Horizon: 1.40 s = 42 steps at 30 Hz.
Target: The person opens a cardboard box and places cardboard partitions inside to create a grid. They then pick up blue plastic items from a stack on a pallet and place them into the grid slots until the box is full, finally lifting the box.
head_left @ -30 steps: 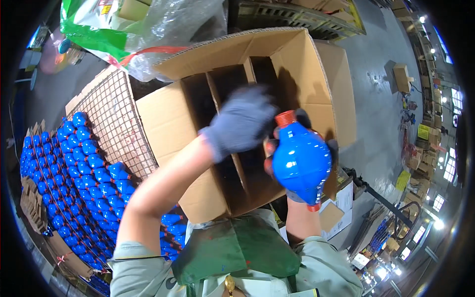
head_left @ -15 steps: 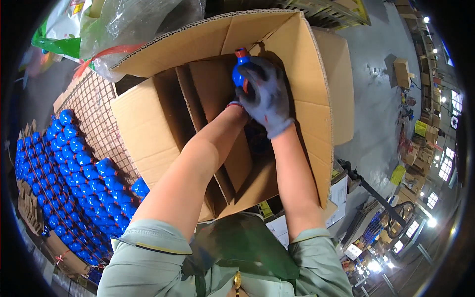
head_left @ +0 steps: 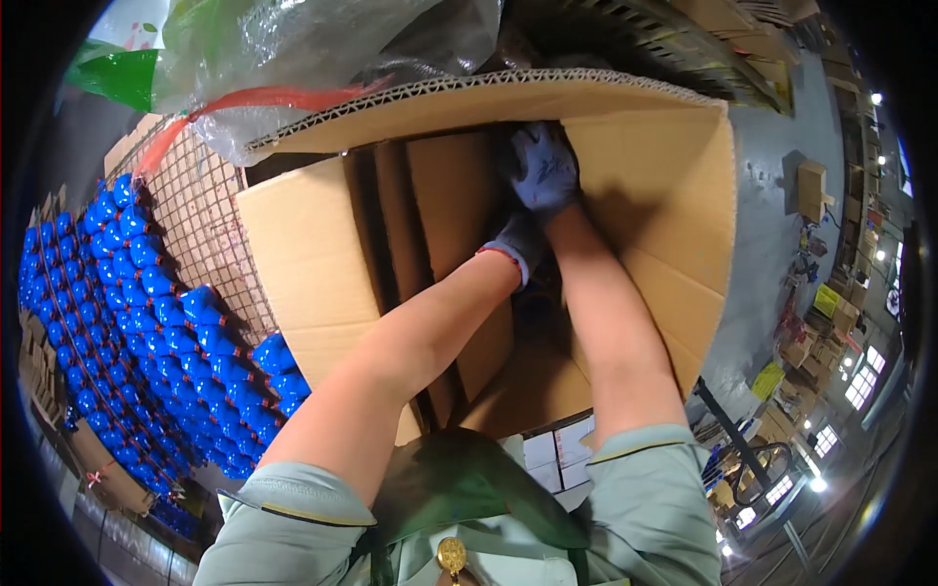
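Both my hands, in grey-blue work gloves, are deep inside a tall open cardboard carton (head_left: 650, 195). My right hand (head_left: 545, 171) is at the carton's far right part, back upward, its fingers curled down into shadow; what they hold is hidden. My left hand (head_left: 518, 242) is lower and nearer, beside the right wrist, with its fingers out of sight. Brown cardboard dividers (head_left: 454, 186) stand upright to the left of my hands. Under my forearms a dark round shape (head_left: 535, 305) shows faintly in the carton.
Many glossy blue bottles with reddish necks (head_left: 147, 283) are stacked at the left, beside a wire-mesh surface (head_left: 210, 220). Clear plastic wrapping (head_left: 293, 59) with a red ribbon (head_left: 264, 96) hangs over the far left. A dark slatted crate (head_left: 703, 44) stands beyond the carton.
Both hands have gone deeper into the carton. The blue bottle with the reddish neck, held in them before, is no longer visible. The carton appears larger and shifted right.
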Motion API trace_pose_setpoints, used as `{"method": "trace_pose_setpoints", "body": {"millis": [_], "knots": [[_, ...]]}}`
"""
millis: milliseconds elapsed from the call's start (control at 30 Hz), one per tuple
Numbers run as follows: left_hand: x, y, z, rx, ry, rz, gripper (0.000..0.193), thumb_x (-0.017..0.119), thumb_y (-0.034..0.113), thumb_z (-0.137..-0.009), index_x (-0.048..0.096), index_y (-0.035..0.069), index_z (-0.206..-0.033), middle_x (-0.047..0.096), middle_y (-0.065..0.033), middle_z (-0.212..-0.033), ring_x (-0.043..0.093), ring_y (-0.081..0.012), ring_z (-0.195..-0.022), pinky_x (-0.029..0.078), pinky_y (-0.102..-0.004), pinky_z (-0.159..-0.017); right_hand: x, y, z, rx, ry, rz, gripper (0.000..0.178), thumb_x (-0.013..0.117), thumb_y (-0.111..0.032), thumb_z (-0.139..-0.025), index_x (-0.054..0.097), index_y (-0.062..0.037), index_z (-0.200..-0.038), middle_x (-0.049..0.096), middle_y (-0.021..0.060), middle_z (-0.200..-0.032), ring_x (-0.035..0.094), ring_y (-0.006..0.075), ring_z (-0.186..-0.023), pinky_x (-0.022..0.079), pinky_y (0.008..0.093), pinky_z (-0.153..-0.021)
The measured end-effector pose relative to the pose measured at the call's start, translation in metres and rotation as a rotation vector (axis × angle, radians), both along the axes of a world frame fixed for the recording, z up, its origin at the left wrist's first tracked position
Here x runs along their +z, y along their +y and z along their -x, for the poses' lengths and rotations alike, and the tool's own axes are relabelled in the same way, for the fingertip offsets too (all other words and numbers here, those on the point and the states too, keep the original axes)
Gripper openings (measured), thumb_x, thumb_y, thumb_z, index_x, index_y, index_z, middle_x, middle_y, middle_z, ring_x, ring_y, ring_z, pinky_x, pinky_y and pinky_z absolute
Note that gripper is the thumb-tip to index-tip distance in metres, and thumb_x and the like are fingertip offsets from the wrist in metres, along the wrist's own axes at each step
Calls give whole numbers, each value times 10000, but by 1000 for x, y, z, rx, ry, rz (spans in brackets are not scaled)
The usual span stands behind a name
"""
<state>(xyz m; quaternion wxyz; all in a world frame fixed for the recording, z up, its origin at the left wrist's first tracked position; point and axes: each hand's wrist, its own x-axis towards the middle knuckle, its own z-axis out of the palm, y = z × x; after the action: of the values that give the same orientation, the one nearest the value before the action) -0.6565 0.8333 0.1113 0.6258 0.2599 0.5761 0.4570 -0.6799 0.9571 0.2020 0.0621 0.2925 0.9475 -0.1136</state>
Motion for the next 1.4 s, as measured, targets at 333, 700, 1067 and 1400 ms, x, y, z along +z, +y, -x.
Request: {"method": "trace_pose_setpoints", "body": {"millis": [333, 700, 1067, 1400], "knots": [[43, -6, -10, -672, 788, 115, 489, 483, 366, -1007, 504, 134, -1436, 566, -88, -1419, 552, -319, -1238, 438, -457, -1012, -68, 3, 13, -45, 40, 55, 391, 643, -297, -840, 651, -92, -1173, 662, 200, -1124, 615, 377, -1062, 493, 474, -947], [276, -265, 162, 70, 1238, -198, 497, 672, 115, -767, 608, 41, -1255, 616, -169, -1270, 584, -373, -1182, 435, -519, -1043, -96, -2, -24, -210, 157, 124, 392, 486, -264, -969, 627, -27, -1248, 638, 175, -1241, 589, 311, -1155, 441, 406, -1020], [48, -534, 388, 582, 1125, 1144, 908, 729, 565, -776, 324, 294, -1542, 506, -213, -1384, 527, -446, -1220, 444, -525, -1023, 186, -255, 52, -158, 898, 625, 517, 516, -419, -995, 611, 34, -1226, 644, 157, -1216, 596, 287, -1147, 420, 419, -1065], [177, -492, 315, 1052, 302, -109, 649, 742, 322, -902, 499, 11, -1418, 617, -123, -1312, 556, -244, -1243, 460, -350, -1023, 93, -480, 191, -713, 666, 1908, 594, 607, -301, -959, 380, -102, -1470, 535, 93, -1375, 528, 200, -1239, 422, 422, -1046]]}}
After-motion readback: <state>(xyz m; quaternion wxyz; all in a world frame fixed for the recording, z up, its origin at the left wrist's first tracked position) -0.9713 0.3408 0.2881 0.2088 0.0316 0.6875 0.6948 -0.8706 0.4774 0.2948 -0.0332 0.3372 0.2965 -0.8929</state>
